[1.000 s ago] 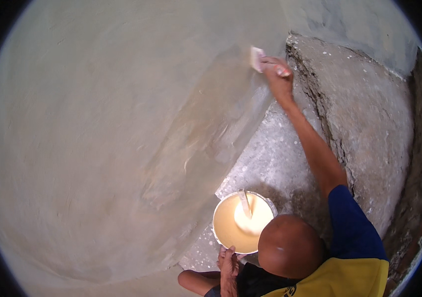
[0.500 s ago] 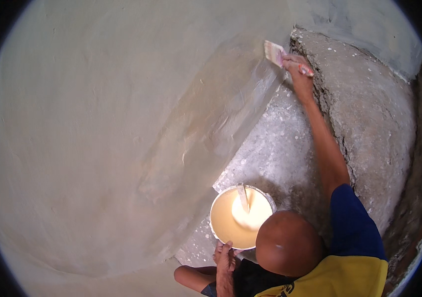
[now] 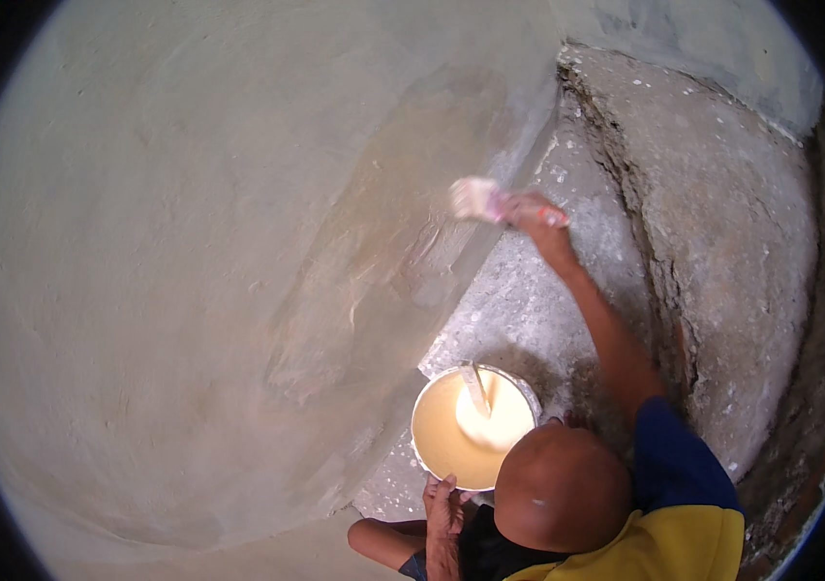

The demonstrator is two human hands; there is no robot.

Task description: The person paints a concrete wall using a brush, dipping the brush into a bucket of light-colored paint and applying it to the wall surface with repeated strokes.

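My right hand [image 3: 529,210] is closed around a flat, wide paintbrush [image 3: 475,198]. The brush has pale bristles, a pinkish band and an orange-marked handle end. Motion blurs it near the edge of a large beige-grey plastered surface [image 3: 170,252]; whether the bristles touch it I cannot tell. Below, my left hand [image 3: 443,505] grips the near rim of a round bucket [image 3: 534,395], thumb over the edge. Cream-coloured paint [image 3: 442,426] lies inside, with a bright glare on it. A flat stick [image 3: 475,387] leans in from the far rim.
Speckled grey concrete [image 3: 509,300] extends past the bucket. A jagged crack [image 3: 640,213] splits it from a rough slab [image 3: 732,232] on the right. A darker patch [image 3: 364,242] marks the plastered surface. A rounded form, apparently my bent knee [image 3: 563,489], overlaps the bucket's right side.
My right hand has brought the paintbrush down and left from the upper end of the plastered edge. My left hand stays on the bucket rim. The view has shifted slightly.
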